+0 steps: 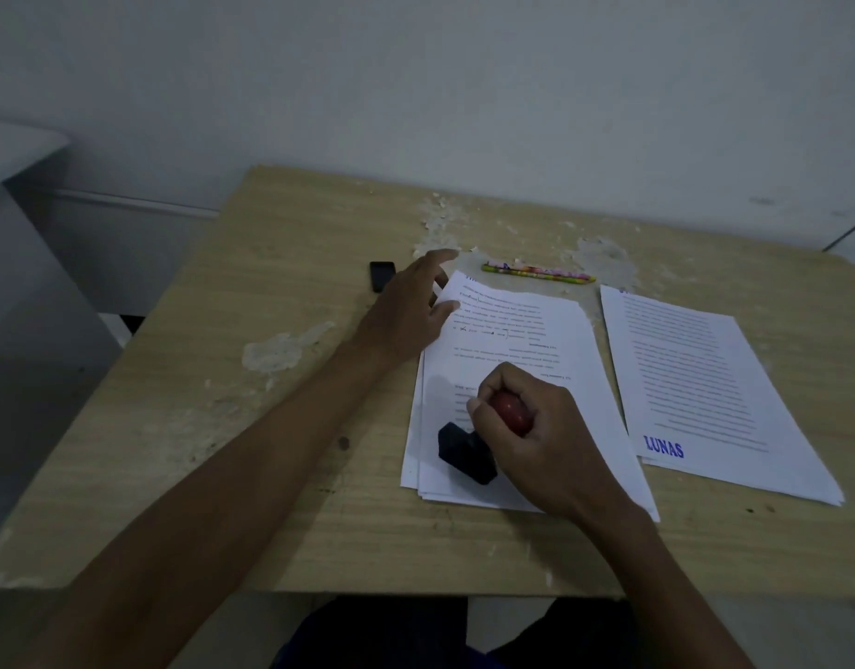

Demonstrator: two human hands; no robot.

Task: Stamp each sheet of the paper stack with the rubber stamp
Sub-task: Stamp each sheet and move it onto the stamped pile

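— Where's the rubber stamp?

— Lower centre of the frame, on the paper stack; the right hand clenches its red knob.

— And the left hand?

— Fingers relaxed, resting on the stack's upper-left edge (a stamped sheet lies right). If that hold slackens, I'd guess the top sheet shifts and the print smears.

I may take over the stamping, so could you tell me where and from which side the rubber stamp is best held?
Take the rubber stamp by its round red knob, coming from above and the near right, as the right hand does now. The knob fills the curled fingers, while the black base tilts down-left onto the paper stack, so that end must stay free.
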